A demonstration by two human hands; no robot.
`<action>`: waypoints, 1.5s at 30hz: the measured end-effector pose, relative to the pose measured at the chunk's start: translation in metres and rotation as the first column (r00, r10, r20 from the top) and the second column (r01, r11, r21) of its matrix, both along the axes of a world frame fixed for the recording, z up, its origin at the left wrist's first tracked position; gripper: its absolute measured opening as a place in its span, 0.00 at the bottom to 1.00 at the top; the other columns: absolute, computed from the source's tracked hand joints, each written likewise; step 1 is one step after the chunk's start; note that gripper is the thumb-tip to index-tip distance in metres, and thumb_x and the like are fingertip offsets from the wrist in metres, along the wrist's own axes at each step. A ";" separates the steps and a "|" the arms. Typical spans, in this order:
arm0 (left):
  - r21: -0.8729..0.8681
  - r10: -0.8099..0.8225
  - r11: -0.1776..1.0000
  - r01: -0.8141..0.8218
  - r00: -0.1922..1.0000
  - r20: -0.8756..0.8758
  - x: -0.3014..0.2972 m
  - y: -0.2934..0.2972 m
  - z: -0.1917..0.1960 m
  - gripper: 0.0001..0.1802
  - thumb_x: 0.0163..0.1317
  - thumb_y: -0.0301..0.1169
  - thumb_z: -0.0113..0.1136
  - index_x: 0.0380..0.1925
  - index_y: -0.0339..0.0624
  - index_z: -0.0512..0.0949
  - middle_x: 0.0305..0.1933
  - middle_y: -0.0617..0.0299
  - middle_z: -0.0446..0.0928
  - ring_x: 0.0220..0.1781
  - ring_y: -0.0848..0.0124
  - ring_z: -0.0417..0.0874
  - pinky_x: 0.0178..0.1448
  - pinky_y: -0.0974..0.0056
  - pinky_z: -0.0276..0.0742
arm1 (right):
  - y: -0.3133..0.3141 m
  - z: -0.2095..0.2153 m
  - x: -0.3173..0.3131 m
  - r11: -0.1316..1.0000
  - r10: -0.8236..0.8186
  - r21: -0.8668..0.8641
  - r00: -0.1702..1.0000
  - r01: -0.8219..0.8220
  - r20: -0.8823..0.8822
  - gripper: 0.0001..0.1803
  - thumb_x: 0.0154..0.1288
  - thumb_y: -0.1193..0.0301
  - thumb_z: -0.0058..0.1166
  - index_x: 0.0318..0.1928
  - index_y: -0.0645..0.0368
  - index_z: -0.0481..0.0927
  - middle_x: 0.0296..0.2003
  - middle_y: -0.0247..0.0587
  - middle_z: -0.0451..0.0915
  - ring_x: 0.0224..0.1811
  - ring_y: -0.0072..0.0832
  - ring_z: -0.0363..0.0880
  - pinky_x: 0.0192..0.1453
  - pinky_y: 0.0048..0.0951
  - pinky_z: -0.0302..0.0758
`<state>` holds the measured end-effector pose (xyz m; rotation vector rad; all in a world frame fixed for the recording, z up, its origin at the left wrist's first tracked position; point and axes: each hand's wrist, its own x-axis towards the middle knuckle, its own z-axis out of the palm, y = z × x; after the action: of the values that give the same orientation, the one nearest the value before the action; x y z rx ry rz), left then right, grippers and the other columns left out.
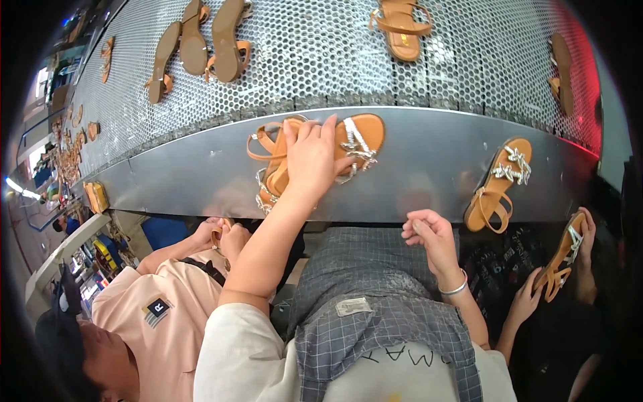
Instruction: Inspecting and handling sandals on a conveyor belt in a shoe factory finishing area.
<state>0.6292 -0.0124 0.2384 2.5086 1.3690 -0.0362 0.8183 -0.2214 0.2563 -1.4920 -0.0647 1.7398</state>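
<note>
My left hand (pixel 311 157) reaches onto the metal ledge and grips a tan sandal (pixel 276 179), its fingers curled over the top. Right beside it, against my thumb, lies another tan sandal (pixel 366 128) with silvery knotted straps. The two overlap, and my palm hides part of them. In front of my apron my right hand (pixel 432 241) hovers off the ledge with its fingers curled in; nothing shows in it. Farther right on the ledge rests a tan sandal (pixel 499 184) with silver bows and an ankle strap.
A perforated metal conveyor (pixel 301 60) runs beyond the smooth metal ledge (pixel 201 175), carrying several sandals, some soles up. At my left a co-worker in a peach shirt (pixel 177 295) handles a brown strap. At my right another person's hands hold a silver-strapped sandal (pixel 562 258).
</note>
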 end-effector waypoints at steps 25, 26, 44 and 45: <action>-0.944 0.988 -0.147 0.297 0.002 -0.153 0.047 -0.253 -0.052 0.17 0.65 0.30 0.54 0.52 0.36 0.70 0.48 0.58 0.77 0.46 0.72 0.79 0.52 0.65 0.75 | -0.176 -0.029 0.049 0.913 0.387 0.056 0.901 -0.404 0.196 0.18 0.60 0.78 0.57 0.51 0.67 0.73 0.40 0.34 0.78 0.42 0.15 0.74 0.46 0.21 0.73; -0.985 0.989 -0.064 0.162 0.145 -0.040 0.048 -0.259 -0.060 0.15 0.65 0.30 0.55 0.49 0.34 0.72 0.45 0.59 0.78 0.45 0.73 0.79 0.52 0.66 0.75 | -0.180 -0.032 0.045 0.912 0.396 0.037 0.900 -0.409 0.183 0.18 0.60 0.78 0.57 0.51 0.67 0.73 0.40 0.34 0.78 0.42 0.15 0.74 0.46 0.21 0.73; -0.940 0.969 0.238 -0.243 0.125 0.213 0.078 -0.279 -0.079 0.14 0.66 0.35 0.55 0.39 0.32 0.72 0.36 0.61 0.76 0.37 0.78 0.73 0.45 0.70 0.72 | -0.149 -0.048 0.073 0.877 0.478 -0.157 0.857 -0.454 0.193 0.11 0.60 0.74 0.58 0.42 0.67 0.77 0.34 0.30 0.79 0.36 0.13 0.72 0.39 0.19 0.71; -0.942 0.972 0.229 -0.243 0.117 0.206 0.078 -0.280 -0.078 0.14 0.66 0.35 0.55 0.39 0.32 0.72 0.36 0.61 0.76 0.37 0.78 0.73 0.45 0.70 0.72 | -0.152 -0.046 0.074 0.875 0.473 -0.191 0.869 -0.444 0.145 0.11 0.60 0.73 0.59 0.42 0.67 0.78 0.34 0.30 0.79 0.36 0.13 0.73 0.39 0.20 0.71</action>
<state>0.7068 -0.2919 0.1601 0.6208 1.4649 0.6176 0.8919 -0.3736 0.2099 -1.8645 -0.4291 2.0026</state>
